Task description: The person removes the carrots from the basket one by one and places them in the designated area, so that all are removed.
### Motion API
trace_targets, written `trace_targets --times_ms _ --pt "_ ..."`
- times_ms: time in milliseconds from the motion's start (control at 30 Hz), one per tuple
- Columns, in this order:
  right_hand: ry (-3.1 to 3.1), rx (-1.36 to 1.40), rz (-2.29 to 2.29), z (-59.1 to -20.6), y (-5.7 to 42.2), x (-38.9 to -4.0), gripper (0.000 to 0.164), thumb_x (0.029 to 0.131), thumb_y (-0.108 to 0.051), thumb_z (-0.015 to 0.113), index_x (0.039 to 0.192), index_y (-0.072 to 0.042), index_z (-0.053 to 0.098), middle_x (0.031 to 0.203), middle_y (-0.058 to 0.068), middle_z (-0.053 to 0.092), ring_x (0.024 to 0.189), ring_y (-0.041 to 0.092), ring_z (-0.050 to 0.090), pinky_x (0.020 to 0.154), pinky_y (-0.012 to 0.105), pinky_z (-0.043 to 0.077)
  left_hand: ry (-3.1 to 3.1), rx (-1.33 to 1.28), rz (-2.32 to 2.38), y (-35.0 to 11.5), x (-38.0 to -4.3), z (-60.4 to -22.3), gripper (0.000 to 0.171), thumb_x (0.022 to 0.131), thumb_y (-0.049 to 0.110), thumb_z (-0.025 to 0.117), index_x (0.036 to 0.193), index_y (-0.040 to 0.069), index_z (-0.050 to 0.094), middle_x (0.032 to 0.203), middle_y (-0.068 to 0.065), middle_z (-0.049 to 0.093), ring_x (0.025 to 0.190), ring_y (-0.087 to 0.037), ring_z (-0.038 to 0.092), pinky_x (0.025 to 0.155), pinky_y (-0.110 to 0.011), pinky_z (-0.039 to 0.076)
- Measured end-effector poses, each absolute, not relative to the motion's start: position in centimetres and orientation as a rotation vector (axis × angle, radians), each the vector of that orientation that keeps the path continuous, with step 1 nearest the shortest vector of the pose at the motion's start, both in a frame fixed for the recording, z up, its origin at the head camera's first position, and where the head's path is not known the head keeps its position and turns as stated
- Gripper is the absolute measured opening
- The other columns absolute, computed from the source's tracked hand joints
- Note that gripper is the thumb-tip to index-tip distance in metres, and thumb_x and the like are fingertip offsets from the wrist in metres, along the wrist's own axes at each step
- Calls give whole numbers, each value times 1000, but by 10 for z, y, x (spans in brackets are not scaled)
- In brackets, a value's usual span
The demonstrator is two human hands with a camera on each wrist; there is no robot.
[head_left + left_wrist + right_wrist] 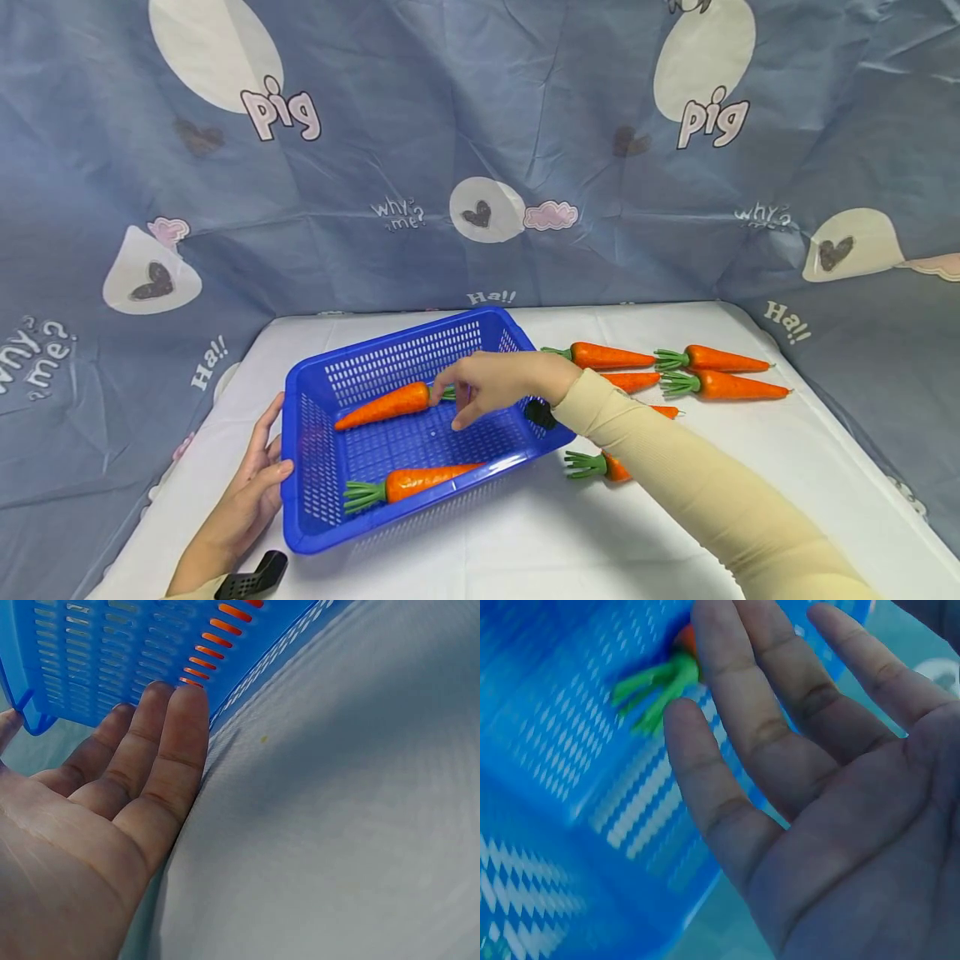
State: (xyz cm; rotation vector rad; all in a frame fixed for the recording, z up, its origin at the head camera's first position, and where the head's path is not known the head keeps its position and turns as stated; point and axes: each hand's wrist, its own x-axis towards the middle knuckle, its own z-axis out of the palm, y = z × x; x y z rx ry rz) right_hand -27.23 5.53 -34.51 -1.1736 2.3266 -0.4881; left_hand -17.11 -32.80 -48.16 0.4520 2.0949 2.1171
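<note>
A blue plastic basket (303, 533) with slotted walls holds two carrots with green tops. My left hand (243, 487) is at its left end, the thumb touching the rim and the fingers fairly straight against the outer wall, as the left wrist view shows. Inside the basket, my right hand (491, 383) reaches over the farther carrot (390, 406), fingertips near its green top, thumb apart. In the right wrist view the fingers are spread, with the green top (660, 682) partly behind them. The nearer carrot (427, 482) lies along the near wall, its tip hidden by the rim.
Several more carrots lie right of the basket, such as the one at the far right (742, 386) and another (615, 356) farther back. My right forearm partly covers some. A white cloth (487, 558) covers the table; a printed blue-grey curtain (480, 150) stands behind.
</note>
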Motion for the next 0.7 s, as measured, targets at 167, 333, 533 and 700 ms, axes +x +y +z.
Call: trace_targets --times_ms 167,333,533,700 --pt "2271 -1155 -422 -351 34 -265 48 97 -28 82 141 -18 68 99 -6 74 92 5 67 91 26 55 2095 439 2115 -329 -171 -481 83 108 10 40 172 42 -3 158 14 44 133 -3 62 100 -26 58" --pt "2196 -1130 -375 -358 17 -258 54 95 -29 83 144 -16 65 106 -2 76 93 3 69 95 24 55 2090 448 2116 -330 -172 -481 83 108 8 39 172 41 -3 159 14 43 134 -3 61 101 -25 57" --pt "2145 -1063 -313 -359 4 -252 55 94 -31 84 144 -21 64 120 2 74 98 7 69 101 28 56 2119 401 2105 -332 -171 -482 85 107 10 42 171 43 -3 158 14 42 133 -1 61 99 -25 58" --pt "2089 -940 -327 -360 1 -249 53 95 -24 83 144 -22 63 118 1 75 94 8 74 106 27 55 2127 387 2088 -331 -172 -483 86 107 11 43 171 44 -3 158 14 39 133 0 60 99 -24 57"
